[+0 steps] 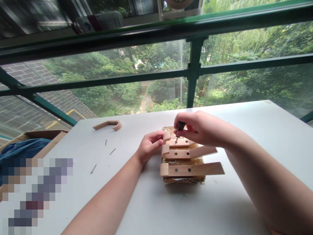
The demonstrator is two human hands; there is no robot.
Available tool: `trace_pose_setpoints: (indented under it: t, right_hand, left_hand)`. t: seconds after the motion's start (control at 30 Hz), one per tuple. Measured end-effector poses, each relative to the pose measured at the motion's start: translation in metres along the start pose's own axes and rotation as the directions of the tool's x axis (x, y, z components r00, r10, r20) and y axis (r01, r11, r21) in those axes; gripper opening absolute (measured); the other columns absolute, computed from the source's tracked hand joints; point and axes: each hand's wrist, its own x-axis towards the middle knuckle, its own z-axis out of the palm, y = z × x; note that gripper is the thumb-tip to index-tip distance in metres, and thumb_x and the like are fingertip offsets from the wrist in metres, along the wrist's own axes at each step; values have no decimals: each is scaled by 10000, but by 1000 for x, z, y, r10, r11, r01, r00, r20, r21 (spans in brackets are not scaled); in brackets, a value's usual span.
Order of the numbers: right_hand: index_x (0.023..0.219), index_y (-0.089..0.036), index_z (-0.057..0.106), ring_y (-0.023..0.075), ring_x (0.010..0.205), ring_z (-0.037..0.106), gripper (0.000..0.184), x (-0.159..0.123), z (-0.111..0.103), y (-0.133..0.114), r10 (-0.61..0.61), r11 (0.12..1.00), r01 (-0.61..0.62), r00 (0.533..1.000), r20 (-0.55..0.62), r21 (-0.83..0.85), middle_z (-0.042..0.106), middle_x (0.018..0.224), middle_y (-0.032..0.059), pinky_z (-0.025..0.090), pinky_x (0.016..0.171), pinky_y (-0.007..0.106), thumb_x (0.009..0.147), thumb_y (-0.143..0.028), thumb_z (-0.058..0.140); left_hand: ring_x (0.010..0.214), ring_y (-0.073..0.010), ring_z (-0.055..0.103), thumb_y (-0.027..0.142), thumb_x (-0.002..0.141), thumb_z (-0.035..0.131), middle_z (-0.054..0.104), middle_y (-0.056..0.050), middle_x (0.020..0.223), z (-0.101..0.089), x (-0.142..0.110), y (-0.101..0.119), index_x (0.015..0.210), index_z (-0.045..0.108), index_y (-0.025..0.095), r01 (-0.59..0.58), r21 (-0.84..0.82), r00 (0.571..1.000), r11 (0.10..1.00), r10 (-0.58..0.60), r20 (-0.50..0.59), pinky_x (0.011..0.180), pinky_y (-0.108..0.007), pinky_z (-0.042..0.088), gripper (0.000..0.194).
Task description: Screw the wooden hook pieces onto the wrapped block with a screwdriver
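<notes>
At the far left, an open cardboard box (55,139) holding blue cloth (19,147) sits beside the white desk (137,202). On the desk, three loose screws (93,168) lie well apart from one another, with a loose wooden hook (105,124) beyond them. Beyond the window rail is a bottle (97,21) whose red-banded label is too blurred to read. The person's left hand (149,145) has its fingertips at the curled end of the farthest wooden hook (181,142); whether they grip it cannot be told. That hook lies across a tape-wrapped block (183,180), above the middle hook (182,154) and the nearest hook (202,169). Those two each show two screw heads; their curled ends point left and their straight ends extend right. The right hand (193,127) closes around the dark handle of a screwdriver (181,126), its tip meeting the farthest wooden hook at the left screw position.
</notes>
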Motion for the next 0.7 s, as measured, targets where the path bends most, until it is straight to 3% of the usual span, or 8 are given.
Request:
trace_pose_setpoints:
  t: [0.13, 0.43, 0.53, 0.7]
  right_hand:
    - [851, -221, 550, 101, 556, 437, 160, 2, 5, -1, 24, 999, -26, 999, -34, -41, 557, 653, -42, 290, 572, 242, 859, -344, 652]
    - [714, -224, 398, 90, 506, 343, 298, 6, 11, 5, 133, 990, -137, 981, -143, -23, 441, 553, -71, 256, 525, 247, 853, -356, 626]
    - [752, -224, 450, 100, 544, 411, 210, 6, 16, 7, 149, 988, -144, 978, -146, 46, 527, 614, -51, 302, 542, 242, 869, -321, 595]
    - [878, -211, 545, 138, 732, 596, 21, 7, 19, 6, 61, 971, -46, 996, -57, 233, 691, 836, 12, 424, 662, 254, 883, -190, 542]
  left_hand:
    - [1004, -287, 658, 477, 782, 754, 744, -140, 1062, 1, 0, -1, 1043, 765, 127, 6, -23, 1000, 1000, -7, -12, 891, -366, 496, 437]
    - [1001, -259, 641, 422, 809, 741, 738, -118, 1037, 0, 0, -3, 1023, 777, 140, -10, -10, 1000, 1000, 10, 2, 913, -347, 483, 356]
    - [996, -259, 637, 439, 816, 729, 734, -115, 1041, 1, 0, 0, 1034, 772, 147, -27, 6, 1000, 1000, 26, 10, 913, -345, 480, 367]
    - [1027, -281, 628, 495, 868, 646, 727, -129, 1054, 3, -1, 6, 1027, 763, 137, -78, 120, 996, 990, 73, 44, 949, -359, 462, 409]
